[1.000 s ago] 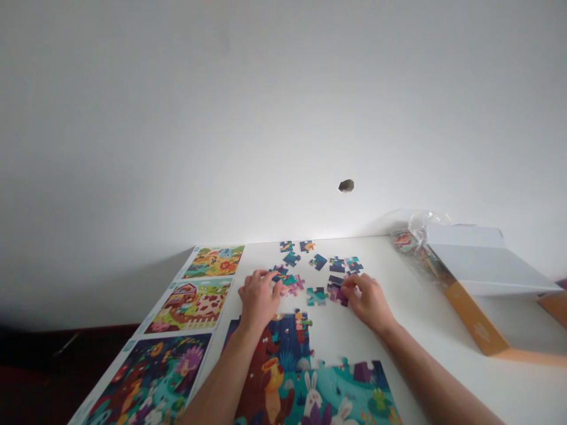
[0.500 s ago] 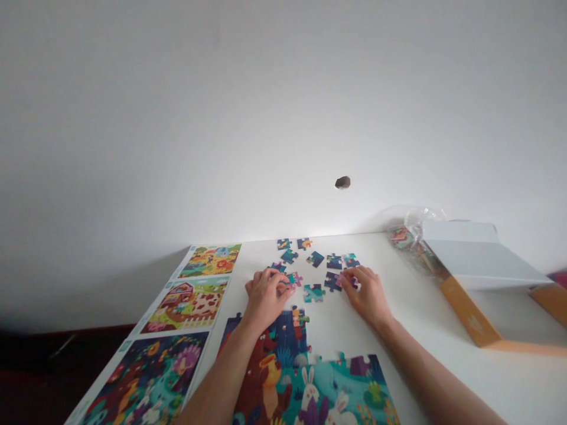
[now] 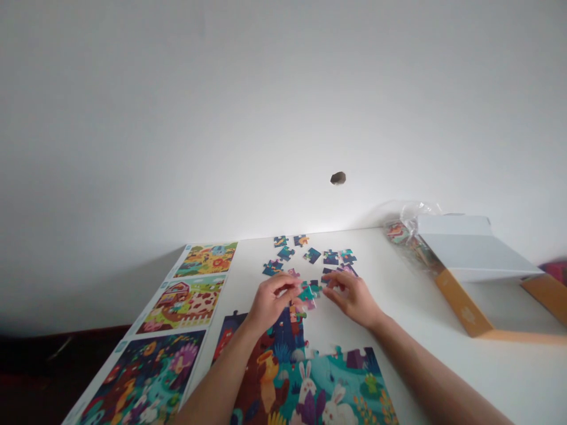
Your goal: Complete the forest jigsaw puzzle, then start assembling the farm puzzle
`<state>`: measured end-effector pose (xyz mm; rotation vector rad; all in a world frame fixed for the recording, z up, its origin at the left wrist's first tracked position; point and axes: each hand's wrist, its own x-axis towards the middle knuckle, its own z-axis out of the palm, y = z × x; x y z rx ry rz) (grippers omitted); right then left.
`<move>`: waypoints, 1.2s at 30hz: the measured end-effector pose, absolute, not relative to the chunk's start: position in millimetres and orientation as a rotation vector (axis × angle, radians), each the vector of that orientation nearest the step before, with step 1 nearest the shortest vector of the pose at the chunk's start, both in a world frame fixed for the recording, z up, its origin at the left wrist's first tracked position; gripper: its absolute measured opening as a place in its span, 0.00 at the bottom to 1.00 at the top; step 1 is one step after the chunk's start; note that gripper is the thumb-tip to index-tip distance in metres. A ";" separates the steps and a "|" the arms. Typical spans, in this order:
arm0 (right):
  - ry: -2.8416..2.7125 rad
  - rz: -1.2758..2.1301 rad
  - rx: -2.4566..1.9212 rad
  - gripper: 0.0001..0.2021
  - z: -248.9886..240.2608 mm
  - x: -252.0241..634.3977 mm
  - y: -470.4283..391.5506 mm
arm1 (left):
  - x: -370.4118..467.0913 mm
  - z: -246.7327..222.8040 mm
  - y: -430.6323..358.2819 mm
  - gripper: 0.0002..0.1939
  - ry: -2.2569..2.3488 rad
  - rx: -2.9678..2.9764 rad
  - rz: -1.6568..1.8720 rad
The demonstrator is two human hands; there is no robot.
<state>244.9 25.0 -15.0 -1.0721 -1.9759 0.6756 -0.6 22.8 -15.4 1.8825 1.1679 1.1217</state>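
My left hand [image 3: 272, 300] pinches a teal and pink puzzle piece [image 3: 306, 297] above the top edge of the partly assembled puzzle [image 3: 305, 378]. Just to the right is my right hand [image 3: 354, 300], thumb and index finger apart with nothing visible between them. Its fingertips are close to the teal piece and to a dark blue piece [image 3: 326, 275] lying behind. The joined part of the puzzle shows white rabbits and a brown animal; my left forearm covers some of it. Several loose pieces, one of them a dark blue piece [image 3: 273, 267], lie beyond my hands.
Three printed pictures run down the left side: a jungle scene [image 3: 206, 260], a farm scene [image 3: 183, 304] and a dark forest scene [image 3: 146, 378]. On the right stands an open white and orange box [image 3: 465, 304], with a clear plastic bag [image 3: 411, 242] beside it. A wall [image 3: 266, 118] rises behind the table.
My left hand has lifted the teal and pink piece and brought it slightly right and nearer me. My right hand has come off the purple piece and moved left toward it.
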 end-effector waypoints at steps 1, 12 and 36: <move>-1.985 0.737 -1.049 0.13 -14.1 243.4 23.6 | 2.9 -14.6 20.7 0.08 1.128 1.875 1.087; -1.988 0.981 -0.979 0.10 -13.4 236.5 18.6 | 16.1 -10.8 14.8 0.07 1.089 1.936 0.983; -1.867 0.748 -1.063 0.13 -18.3 250.0 25.5 | -21.3 -28.0 31.2 0.19 2.204 2.026 0.995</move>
